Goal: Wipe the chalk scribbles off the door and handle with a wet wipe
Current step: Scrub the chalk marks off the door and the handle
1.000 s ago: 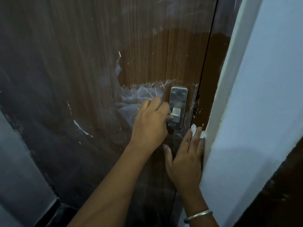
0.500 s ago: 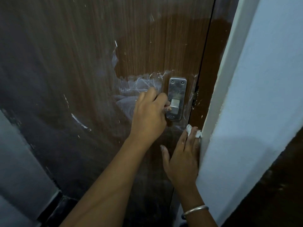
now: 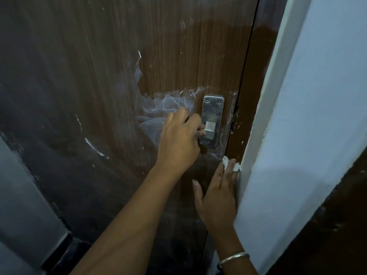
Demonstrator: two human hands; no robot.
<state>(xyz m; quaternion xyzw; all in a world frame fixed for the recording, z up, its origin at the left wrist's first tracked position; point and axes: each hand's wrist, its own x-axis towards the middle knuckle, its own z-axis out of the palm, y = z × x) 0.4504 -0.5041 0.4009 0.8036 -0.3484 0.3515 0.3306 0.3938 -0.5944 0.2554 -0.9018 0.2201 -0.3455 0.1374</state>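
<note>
Wet wipe [image 3: 225, 161] lower on door [image 3: 188, 56]

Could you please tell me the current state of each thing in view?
Door: chalk-smeared, with a cleaner patch at upper right.
Handle: gripped by the left hand, mostly hidden.
Wet wipe: crumpled, pressed near the door's edge.
Right hand: flat, straight fingers pressing the wet wipe.

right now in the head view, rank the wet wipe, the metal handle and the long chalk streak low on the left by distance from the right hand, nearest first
1. wet wipe, pressed under the right hand, at its fingertips.
2. metal handle, above the hand.
3. long chalk streak, far left on the door.
</note>
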